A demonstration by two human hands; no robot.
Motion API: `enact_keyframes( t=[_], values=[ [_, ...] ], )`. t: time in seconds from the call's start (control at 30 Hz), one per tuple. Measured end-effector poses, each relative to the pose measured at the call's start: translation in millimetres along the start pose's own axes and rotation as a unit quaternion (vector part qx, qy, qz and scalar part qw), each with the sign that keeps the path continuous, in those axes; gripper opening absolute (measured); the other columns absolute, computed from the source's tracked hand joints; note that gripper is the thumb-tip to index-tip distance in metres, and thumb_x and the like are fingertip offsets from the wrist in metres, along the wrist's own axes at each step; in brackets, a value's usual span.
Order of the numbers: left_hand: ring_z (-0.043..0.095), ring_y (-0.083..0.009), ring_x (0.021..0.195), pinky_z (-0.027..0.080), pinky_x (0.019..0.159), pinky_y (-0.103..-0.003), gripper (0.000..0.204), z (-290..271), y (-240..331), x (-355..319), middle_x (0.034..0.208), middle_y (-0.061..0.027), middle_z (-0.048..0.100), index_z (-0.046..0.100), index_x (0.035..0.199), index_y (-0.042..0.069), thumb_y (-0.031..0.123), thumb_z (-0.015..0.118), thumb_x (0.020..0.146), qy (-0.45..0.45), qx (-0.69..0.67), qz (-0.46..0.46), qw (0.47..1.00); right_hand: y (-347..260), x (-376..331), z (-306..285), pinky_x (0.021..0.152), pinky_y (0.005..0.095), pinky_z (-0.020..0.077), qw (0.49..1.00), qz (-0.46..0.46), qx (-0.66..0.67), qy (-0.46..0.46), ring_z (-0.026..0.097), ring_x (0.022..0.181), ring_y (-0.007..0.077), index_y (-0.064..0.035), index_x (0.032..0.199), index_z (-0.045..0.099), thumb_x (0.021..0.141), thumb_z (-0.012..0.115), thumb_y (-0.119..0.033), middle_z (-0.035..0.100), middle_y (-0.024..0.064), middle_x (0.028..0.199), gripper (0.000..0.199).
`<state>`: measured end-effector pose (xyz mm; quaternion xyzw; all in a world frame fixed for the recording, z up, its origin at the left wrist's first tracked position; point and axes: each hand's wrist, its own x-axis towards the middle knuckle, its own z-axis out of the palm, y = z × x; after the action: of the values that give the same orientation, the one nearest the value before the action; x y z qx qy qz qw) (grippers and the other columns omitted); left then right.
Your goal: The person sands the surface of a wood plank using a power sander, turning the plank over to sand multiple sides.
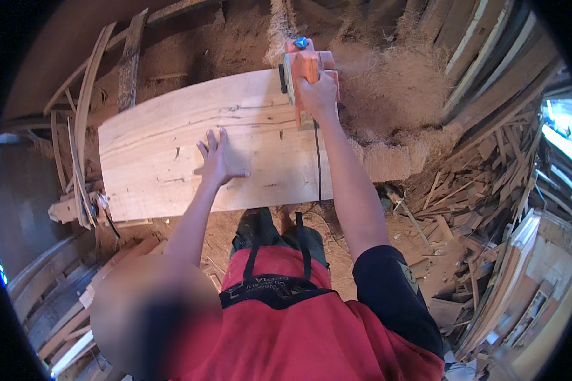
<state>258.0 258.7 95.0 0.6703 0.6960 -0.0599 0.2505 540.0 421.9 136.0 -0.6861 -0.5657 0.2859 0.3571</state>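
Observation:
A wide, pale wooden board (152, 152) lies across in front of me, its far edge curved, with dark cracks and small marks in the grain. My right hand (319, 95) is wrapped round the handle of an orange electric planer (303, 63) with a blue knob on top. The planer rests on the board's right end, near the far corner. From it a black cord (318, 165) runs back toward me over the board. My left hand (217, 164) lies flat on the middle of the board, fingers spread, holding nothing.
Sawdust and shavings (394, 82) cover the ground beyond and right of the board. Scrap wood (470, 209) is heaped at the right, with planks (508, 57) leaning behind it. Long strips (86, 108) stand at the left. More boards (70, 330) lie at the lower left.

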Motion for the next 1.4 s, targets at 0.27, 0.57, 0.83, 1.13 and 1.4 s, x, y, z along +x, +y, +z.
enact_keyframes(
  t=[0.27,0.57,0.83,1.13,1.4],
  values=[
    [-0.002,-0.0499,0.152,0.015,0.122,-0.061,0.155,-5.4,1.5,-6.1,0.165,-0.0280,0.001,0.005,0.162,0.015,0.055,0.096,0.043,-0.023,0.003,-0.061,0.998,34.4,-228.7,-66.4,0.077,0.0485,0.0531,0.993,0.046,0.050,-0.094,0.067,0.088,0.0437,0.0022,0.104,0.065,0.081,0.073,-0.022,0.068,0.0249,0.094,0.035],
    [-0.002,-0.0489,0.152,0.026,0.092,-0.090,0.153,8.0,-13.8,-13.3,0.169,-0.0132,-0.001,0.003,0.162,0.031,0.054,0.097,0.043,0.016,-0.054,-0.066,0.996,15.1,-330.4,-97.3,0.066,0.0350,0.0526,0.974,0.176,0.072,-0.124,0.067,0.074,0.0184,0.0019,0.091,0.066,0.080,0.070,-0.012,0.069,0.0140,0.082,0.018],
    [-0.001,-0.0610,0.147,0.025,0.114,-0.071,0.155,-13.3,2.5,-16.1,0.167,-0.0247,0.001,0.004,0.163,0.024,0.053,0.097,0.043,-0.034,-0.043,-0.083,0.995,-10.9,-139.2,1.6,0.073,0.0434,0.0534,0.995,-0.008,0.092,-0.027,0.070,0.078,0.0342,0.0010,0.100,0.068,0.076,0.073,-0.013,0.071,0.0197,0.084,0.028],
    [0.004,-0.0556,0.149,0.025,0.117,-0.065,0.145,-14.6,5.5,-15.3,0.165,-0.0280,0.007,0.012,0.161,0.015,0.051,0.096,0.049,-0.021,-0.012,-0.061,0.998,-8.6,-66.2,34.1,0.077,0.0487,0.0542,0.995,0.022,0.059,-0.076,0.069,0.086,0.0415,0.0009,0.097,0.068,0.077,0.075,-0.026,0.071,0.0241,0.089,0.034],
    [0.006,-0.0490,0.152,0.021,0.121,-0.062,0.132,-39.5,-112.2,-41.3,0.165,-0.0224,0.016,0.019,0.161,0.019,0.053,0.093,0.056,0.003,0.062,-0.137,0.989,8.8,-357.9,-85.6,0.071,0.0378,0.0534,0.987,0.089,0.066,-0.117,0.069,0.076,0.0240,0.0034,0.093,0.066,0.081,0.071,-0.012,0.070,0.0140,0.082,0.020]
  ],
)
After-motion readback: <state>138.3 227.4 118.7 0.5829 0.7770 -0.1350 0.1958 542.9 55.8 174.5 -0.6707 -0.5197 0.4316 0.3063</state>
